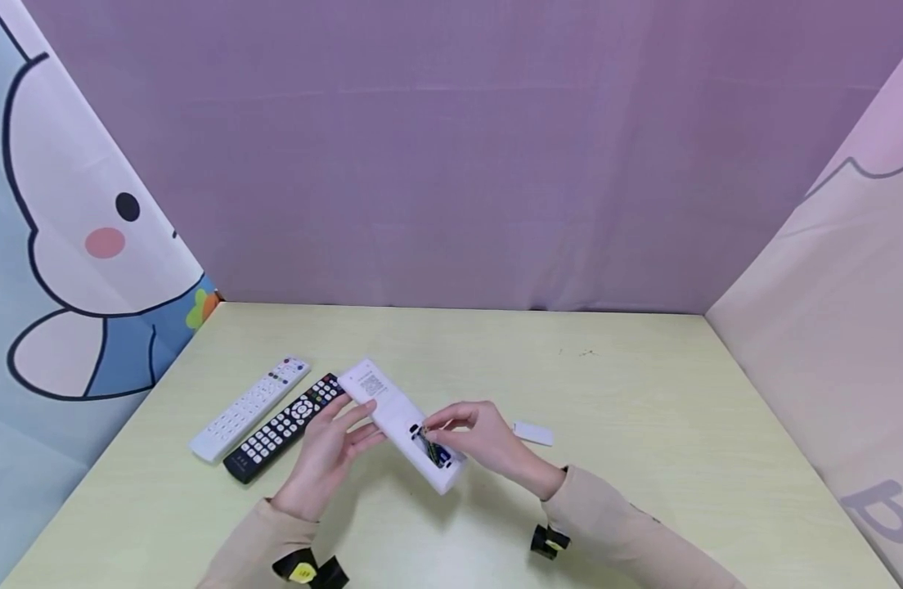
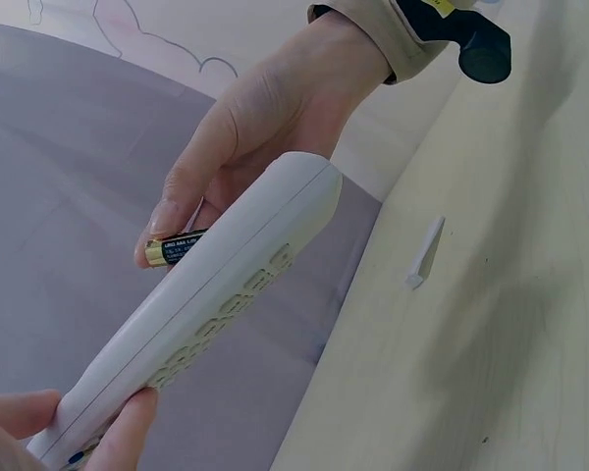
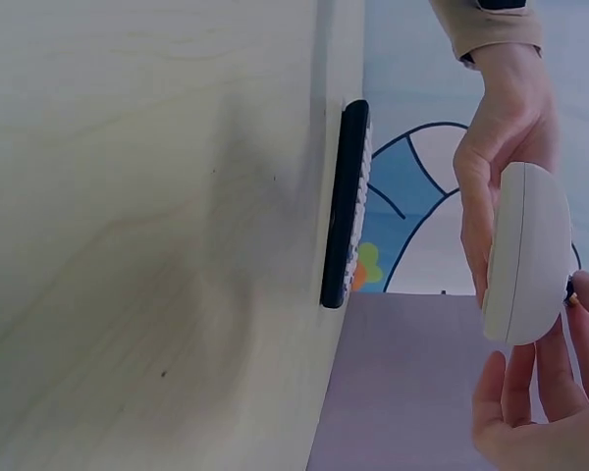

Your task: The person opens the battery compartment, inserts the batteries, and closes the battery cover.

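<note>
A white remote control (image 1: 393, 409) is tilted above the table, its back up and its battery compartment (image 1: 433, 450) uncovered. My left hand (image 1: 326, 458) grips it near the far end, thumb on one side and fingers beneath. My right hand (image 1: 481, 438) is at the compartment and pinches a battery (image 2: 177, 248) with a gold end and dark label between thumb and finger. In the left wrist view the battery sticks up above the remote's back. Another battery seems to lie in the compartment, partly covered by my right fingers.
A black remote (image 1: 285, 427) and another white remote (image 1: 249, 409) lie side by side, buttons up, left of my left hand. A small white battery cover (image 1: 532, 433) lies on the table (image 1: 643, 393) behind my right wrist. A purple backdrop (image 1: 451, 164) stands at the table's far edge.
</note>
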{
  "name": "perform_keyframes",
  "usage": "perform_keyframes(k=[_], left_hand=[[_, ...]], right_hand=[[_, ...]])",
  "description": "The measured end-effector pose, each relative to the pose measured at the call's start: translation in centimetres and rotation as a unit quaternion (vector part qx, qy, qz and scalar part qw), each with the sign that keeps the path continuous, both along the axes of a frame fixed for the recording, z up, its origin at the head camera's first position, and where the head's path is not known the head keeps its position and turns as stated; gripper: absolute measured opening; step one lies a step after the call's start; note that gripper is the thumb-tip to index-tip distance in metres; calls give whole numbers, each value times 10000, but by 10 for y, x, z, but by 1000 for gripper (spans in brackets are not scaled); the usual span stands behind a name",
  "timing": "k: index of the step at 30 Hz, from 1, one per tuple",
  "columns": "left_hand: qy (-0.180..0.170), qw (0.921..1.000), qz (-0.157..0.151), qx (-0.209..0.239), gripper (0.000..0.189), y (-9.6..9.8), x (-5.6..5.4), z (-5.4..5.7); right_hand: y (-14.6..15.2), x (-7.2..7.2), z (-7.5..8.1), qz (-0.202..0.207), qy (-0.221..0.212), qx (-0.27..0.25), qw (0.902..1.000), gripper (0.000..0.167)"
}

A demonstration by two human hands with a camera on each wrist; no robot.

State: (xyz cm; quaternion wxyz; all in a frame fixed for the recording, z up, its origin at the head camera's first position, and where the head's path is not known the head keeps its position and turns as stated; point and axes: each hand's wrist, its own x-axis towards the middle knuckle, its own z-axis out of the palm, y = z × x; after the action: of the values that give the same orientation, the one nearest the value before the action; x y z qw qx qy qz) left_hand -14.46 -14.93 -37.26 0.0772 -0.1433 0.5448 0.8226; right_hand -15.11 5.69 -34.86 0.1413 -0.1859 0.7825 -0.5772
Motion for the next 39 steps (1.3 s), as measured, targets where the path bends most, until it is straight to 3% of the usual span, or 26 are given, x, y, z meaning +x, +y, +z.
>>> perform_keyframes(k=[9, 19, 31, 39], left_hand=[[-6, 10000, 20, 83, 53, 0, 0, 0], [87, 9999, -64, -18, 52, 0, 0, 1], [53, 10000, -61, 49, 56, -1, -1, 4], [38, 10000, -48, 13, 56, -1, -2, 4]], right_hand=[[4, -7, -29, 214, 763, 228, 9966, 20], [7, -3, -37, 762, 1972, 353, 9768, 39], [7, 5, -39, 1302, 1600, 630, 9765, 73], [9, 7, -37, 1321, 1818, 985, 9694, 76]])
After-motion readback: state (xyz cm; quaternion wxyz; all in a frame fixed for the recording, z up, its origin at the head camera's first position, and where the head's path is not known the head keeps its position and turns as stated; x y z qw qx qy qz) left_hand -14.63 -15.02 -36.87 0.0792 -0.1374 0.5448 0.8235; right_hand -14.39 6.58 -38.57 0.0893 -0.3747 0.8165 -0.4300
